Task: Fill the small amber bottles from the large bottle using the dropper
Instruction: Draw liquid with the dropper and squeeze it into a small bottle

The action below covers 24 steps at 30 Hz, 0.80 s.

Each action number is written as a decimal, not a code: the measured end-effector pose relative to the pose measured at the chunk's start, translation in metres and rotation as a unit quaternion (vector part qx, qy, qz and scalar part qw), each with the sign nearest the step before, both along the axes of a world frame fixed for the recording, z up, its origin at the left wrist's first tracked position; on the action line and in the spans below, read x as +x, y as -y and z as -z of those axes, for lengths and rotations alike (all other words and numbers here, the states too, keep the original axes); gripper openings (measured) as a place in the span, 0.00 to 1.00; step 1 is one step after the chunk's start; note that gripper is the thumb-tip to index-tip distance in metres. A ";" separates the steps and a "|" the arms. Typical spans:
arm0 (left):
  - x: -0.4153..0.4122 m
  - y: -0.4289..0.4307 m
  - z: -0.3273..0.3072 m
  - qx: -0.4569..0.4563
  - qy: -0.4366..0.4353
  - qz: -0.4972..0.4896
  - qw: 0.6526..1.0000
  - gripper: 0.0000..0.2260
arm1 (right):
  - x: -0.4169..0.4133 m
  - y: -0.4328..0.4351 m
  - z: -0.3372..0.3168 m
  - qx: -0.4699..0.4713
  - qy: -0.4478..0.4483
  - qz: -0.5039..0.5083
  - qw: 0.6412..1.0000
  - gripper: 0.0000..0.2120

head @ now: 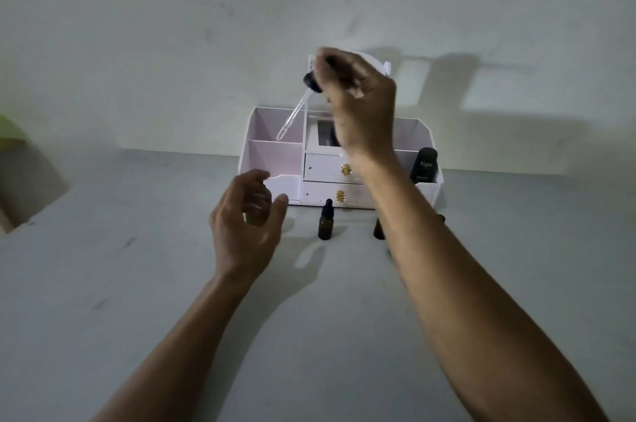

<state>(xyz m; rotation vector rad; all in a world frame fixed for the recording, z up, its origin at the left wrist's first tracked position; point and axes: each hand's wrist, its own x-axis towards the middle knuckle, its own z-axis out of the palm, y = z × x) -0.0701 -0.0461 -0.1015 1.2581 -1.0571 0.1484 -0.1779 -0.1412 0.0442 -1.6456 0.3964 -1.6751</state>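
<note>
Your right hand [354, 94] pinches the black rubber bulb of the clear glass dropper [296, 112], raised high before the white plastic organizer with drawers [275, 160]. The pipette's long axis slants, with the tip down and toward your left. Your left hand [246, 222] is half curled and seems to hold something, but I cannot tell what. The small amber bottle with a black cap [326, 221] stands on the grey table [137, 284], below the tip and between your hands. I think the left hand is nearer to it.
</note>
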 end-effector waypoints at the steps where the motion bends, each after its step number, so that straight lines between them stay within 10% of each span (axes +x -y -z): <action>1: -0.011 0.002 -0.001 0.005 0.003 0.019 1.000 0.11 | -0.012 0.003 -0.003 -0.002 0.002 0.007 1.000 0.03; 9: -0.085 0.038 0.010 0.174 0.012 0.191 0.966 0.11 | -0.102 0.037 0.030 0.035 -0.112 0.094 0.989 0.04; 24: -0.110 0.109 0.035 0.272 -0.082 0.177 0.942 0.25 | -0.147 0.078 0.066 0.114 -0.179 0.139 0.967 0.08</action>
